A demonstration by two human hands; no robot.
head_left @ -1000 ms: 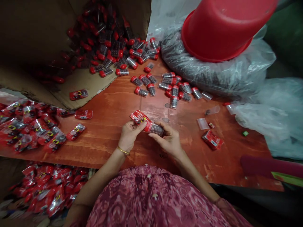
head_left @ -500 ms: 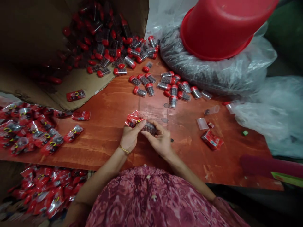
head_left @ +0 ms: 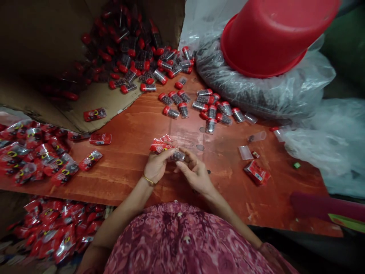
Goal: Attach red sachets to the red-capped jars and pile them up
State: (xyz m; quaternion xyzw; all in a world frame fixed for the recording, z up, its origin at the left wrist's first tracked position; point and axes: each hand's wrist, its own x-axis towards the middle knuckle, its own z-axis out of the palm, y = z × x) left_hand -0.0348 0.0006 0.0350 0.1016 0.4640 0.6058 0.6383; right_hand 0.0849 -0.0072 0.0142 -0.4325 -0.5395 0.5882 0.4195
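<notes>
Over the middle of the table, my left hand (head_left: 155, 165) is closed on a small red printed plastic sleeve (head_left: 159, 144) and a clear tube of dark balls (head_left: 178, 155), with the thumb on top. My right hand (head_left: 196, 173) curls its fingers around the right end of the same tube, its thumb just below. The fingers hide part of the tube, so how far it sits inside the sleeve cannot be made out.
Red-capped tubes (head_left: 211, 112) lie beyond my hands and spill from a cardboard box (head_left: 114, 106). Filled red packets (head_left: 42, 152) are heaped at left. A red bucket (head_left: 268, 38) rests on a plastic bag (head_left: 228, 91). A red packet (head_left: 256, 173) lies at right.
The right hand's grip has loosened, its thumb now lower, and more of the tube's clear end shows between the hands. The view has shifted slightly.
</notes>
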